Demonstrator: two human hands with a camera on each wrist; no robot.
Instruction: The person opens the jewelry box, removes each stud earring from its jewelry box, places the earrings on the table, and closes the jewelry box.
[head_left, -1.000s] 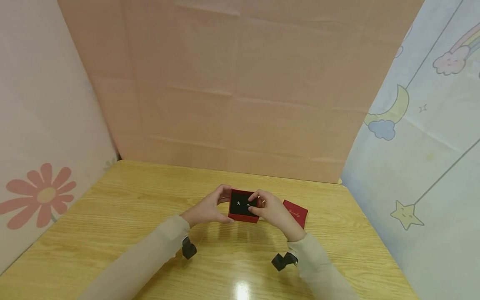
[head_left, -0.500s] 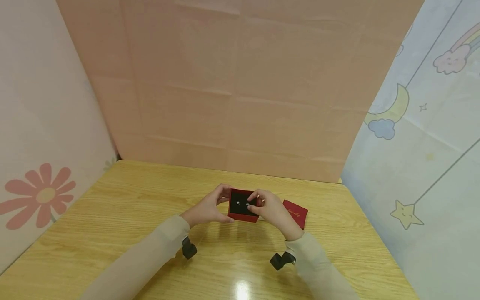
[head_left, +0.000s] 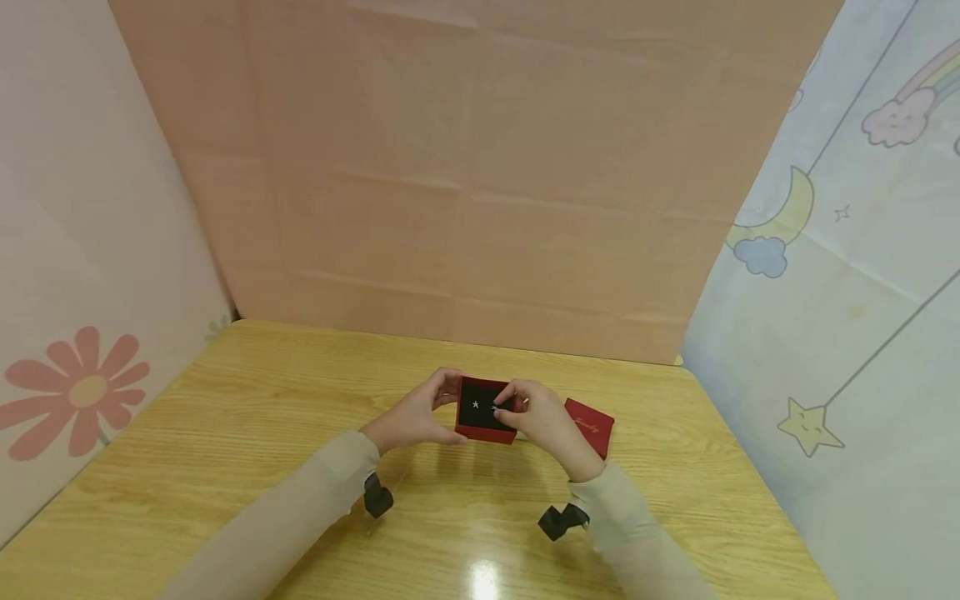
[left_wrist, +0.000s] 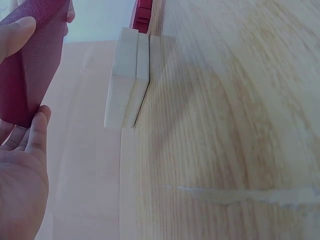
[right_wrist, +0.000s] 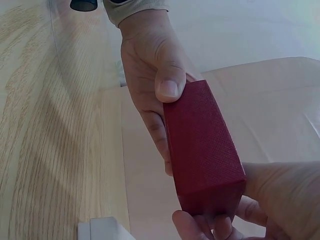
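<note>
A red jewelry box (head_left: 486, 434) with a black insert (head_left: 474, 393) is held above the table, open side up. My left hand (head_left: 420, 417) grips its left end, the thumb along the near face. One star-shaped earring (head_left: 476, 404) sits on the insert's left half. My right hand (head_left: 542, 414) reaches over the right end, its thumb and index finger pinching a second star earring (head_left: 494, 407), mostly covered by the fingertips. In the right wrist view, fingers of my right hand (right_wrist: 200, 227) also lie against the box's lower end (right_wrist: 212, 197).
Right of the hands, a red lid (head_left: 590, 427) with gold lettering lies on the wooden table (head_left: 315, 367). The left wrist view shows a white block-like object (left_wrist: 127, 80) on the tabletop below the box. A pink sheet (head_left: 465, 208) hangs behind the table.
My right thumb and index finger shift slightly, covering a bit more of the right earring. The box and my left hand stay almost still.
</note>
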